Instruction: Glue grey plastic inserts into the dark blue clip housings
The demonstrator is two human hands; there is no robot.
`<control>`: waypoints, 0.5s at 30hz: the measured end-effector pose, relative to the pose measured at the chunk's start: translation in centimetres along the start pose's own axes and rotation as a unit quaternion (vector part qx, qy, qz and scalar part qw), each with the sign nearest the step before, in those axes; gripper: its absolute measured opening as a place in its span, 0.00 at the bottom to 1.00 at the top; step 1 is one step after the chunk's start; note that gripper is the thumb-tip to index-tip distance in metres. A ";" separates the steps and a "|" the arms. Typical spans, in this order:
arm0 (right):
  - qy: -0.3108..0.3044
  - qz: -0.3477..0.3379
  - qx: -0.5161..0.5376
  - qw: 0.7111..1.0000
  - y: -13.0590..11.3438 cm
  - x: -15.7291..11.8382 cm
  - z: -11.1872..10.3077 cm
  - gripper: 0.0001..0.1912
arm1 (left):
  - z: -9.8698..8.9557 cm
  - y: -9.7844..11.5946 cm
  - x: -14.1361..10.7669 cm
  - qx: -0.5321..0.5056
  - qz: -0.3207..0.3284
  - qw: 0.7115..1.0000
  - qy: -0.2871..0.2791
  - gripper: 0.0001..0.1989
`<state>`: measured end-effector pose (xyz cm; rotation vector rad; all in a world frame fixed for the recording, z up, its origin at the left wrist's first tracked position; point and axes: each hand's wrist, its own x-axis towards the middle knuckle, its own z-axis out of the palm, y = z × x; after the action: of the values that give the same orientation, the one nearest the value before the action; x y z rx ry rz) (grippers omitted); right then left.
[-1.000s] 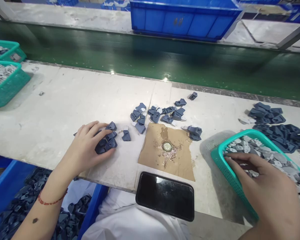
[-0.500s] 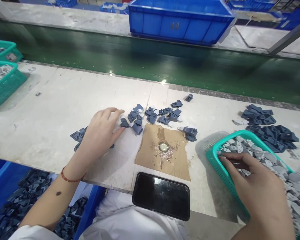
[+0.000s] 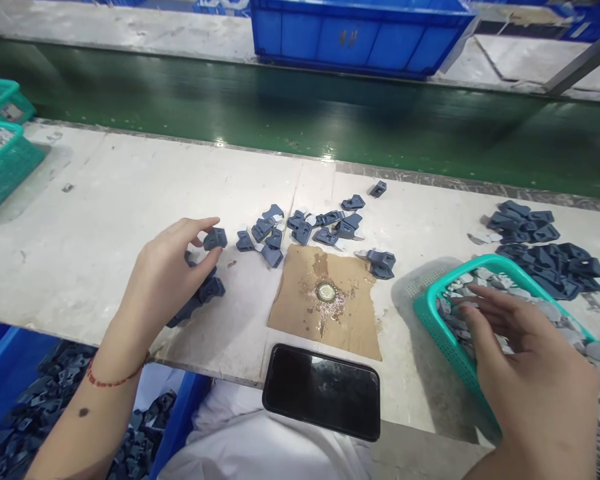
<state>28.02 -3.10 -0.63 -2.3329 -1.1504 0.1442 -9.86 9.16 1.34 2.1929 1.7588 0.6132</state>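
Between the thumb and fingers of my left hand is a small dark blue-grey plastic part, just above the worktable. Several matching parts lie under and beside that hand, partly hidden by it. My right hand reaches into a green basket of light grey plastic pieces. Its thumb and index fingertips close around a grey piece, though the contact is hard to see. More blue-grey parts, some with pale pieces attached, lie scattered between the hands.
Brown paper with a round metallic disc lies in the middle, a phone at the table edge. Blue-grey parts are heaped behind the basket. A green belt, blue crate and left-hand baskets border the table.
My left hand has moved left, away from the middle cluster, and a blue-grey part now shows in its fingers. My right hand has shifted slightly right, off the basket's rim.
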 end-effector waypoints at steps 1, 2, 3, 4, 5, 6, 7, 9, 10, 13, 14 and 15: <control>0.010 -0.001 0.007 1.000 0.0 -0.1 0.0 0.26 | 0.0 0.5 -0.5 -0.067 -0.008 0.998 0.012 0.21; 0.018 0.000 0.015 1.000 0.0 -0.3 0.0 0.25 | 0.2 1.1 -1.1 -0.141 -0.023 0.990 0.016 0.21; 0.023 0.000 0.027 0.999 0.0 -0.4 0.0 0.23 | 0.3 1.6 -1.7 -0.216 -0.043 0.975 0.014 0.21; 0.025 -0.002 0.041 0.999 -0.1 -0.5 -0.1 0.21 | 0.6 2.2 -2.2 -0.286 -0.062 0.956 0.007 0.20; 0.026 -0.005 0.059 0.998 -0.1 -0.6 -0.1 0.20 | 0.9 2.7 -2.8 -0.349 -0.079 0.934 -0.003 0.20; 0.029 -0.011 0.078 0.997 -0.2 -0.6 -0.1 0.19 | 1.3 3.2 -3.3 -0.404 -0.092 0.910 -0.012 0.19; 0.030 -0.017 0.093 0.995 -0.3 -0.6 -0.1 0.18 | 1.7 3.7 -3.7 -0.455 -0.103 0.884 -0.024 0.18; 0.028 -0.036 0.118 0.992 -0.4 -0.6 -0.2 0.15 | 2.5 4.6 -4.3 -0.553 -0.122 0.823 -0.048 0.15; 0.024 -0.043 0.129 0.990 -0.4 -0.5 -0.2 0.14 | 2.9 5.0 -4.4 -0.597 -0.136 0.788 -0.062 0.13; -0.002 -0.040 0.138 0.990 -0.3 -0.4 -0.1 0.14 | 3.7 6.0 -4.7 -0.689 -0.192 0.690 -0.112 0.11; -0.010 -0.033 0.137 0.990 -0.3 -0.3 -0.1 0.15 | 3.9 6.3 -4.7 -0.707 -0.212 0.663 -0.126 0.12; -0.017 -0.026 0.134 0.990 -0.3 -0.3 0.0 0.16 | 4.1 6.5 -4.8 -0.720 -0.231 0.639 -0.140 0.14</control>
<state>27.66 -3.16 -0.51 -2.0702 -1.1306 0.3026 -3.15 3.24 -0.07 0.6041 0.8503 0.9465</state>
